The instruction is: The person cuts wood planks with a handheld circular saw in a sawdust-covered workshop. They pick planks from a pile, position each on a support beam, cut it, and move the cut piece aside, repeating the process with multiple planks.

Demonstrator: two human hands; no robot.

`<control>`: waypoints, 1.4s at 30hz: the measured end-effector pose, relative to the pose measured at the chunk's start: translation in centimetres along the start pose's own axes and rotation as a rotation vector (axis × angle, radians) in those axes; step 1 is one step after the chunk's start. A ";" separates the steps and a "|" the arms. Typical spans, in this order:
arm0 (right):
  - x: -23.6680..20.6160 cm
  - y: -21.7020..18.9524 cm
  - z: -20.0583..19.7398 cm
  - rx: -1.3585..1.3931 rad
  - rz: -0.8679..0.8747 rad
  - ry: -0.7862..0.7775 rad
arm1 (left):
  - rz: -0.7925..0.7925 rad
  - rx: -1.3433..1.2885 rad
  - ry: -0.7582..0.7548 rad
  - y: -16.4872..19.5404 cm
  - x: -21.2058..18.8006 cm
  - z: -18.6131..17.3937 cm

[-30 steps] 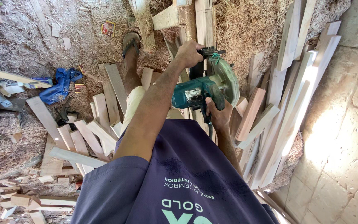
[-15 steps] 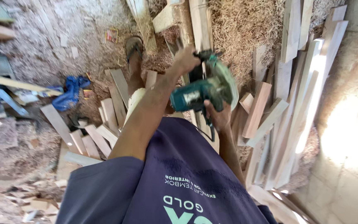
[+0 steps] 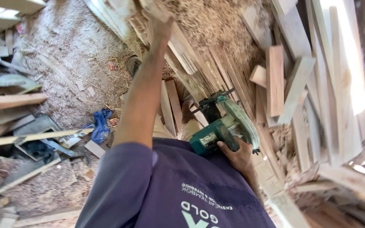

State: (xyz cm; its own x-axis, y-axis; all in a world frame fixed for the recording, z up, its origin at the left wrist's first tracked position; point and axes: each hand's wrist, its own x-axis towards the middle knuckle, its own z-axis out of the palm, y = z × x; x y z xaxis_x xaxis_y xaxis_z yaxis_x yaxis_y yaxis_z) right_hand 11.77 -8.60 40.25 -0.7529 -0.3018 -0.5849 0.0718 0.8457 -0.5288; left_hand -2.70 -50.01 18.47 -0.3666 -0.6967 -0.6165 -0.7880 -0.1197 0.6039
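Observation:
My right hand (image 3: 238, 156) grips the handle of a green circular saw (image 3: 224, 126), held low in front of my purple shirt. My left arm stretches far forward, and my left hand (image 3: 157, 23) rests on a long wooden plank (image 3: 193, 71) that slants across the pile ahead. Whether its fingers wrap the plank is blurred. Short wooden boards (image 3: 170, 105) lie on the ground just below the saw.
Many planks and offcuts (image 3: 317, 84) are stacked to the right. Sawdust and shavings (image 3: 60, 46) cover the ground at left, with a blue cloth (image 3: 102, 124), loose slats (image 3: 17, 101) and a sandalled foot (image 3: 134, 65) near the pile.
My left hand left the saw and reached forward and up onto the long plank. The saw dropped lower in my right hand. The view swung right.

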 end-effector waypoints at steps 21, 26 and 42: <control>0.8 3.4 0.2 0.153 0.123 0.177 | 1.036 1.283 -0.538 -2.1 -1.2 1.4; 1.9 1.1 0.9 0.252 0.171 0.063 | 1.003 1.083 -0.207 -4.2 -3.0 1.5; 8.1 -5.2 3.1 0.220 -0.033 -0.278 | 0.180 -0.209 -0.579 -12.4 -12.7 1.6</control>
State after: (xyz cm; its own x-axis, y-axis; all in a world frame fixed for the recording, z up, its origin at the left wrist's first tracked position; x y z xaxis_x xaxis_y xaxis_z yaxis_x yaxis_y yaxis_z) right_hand 7.30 -16.78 36.31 -0.5527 -0.4613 -0.6940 0.2121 0.7275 -0.6525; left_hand 10.94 -38.52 18.05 -0.7378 -0.2310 -0.6343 -0.5978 -0.2128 0.7729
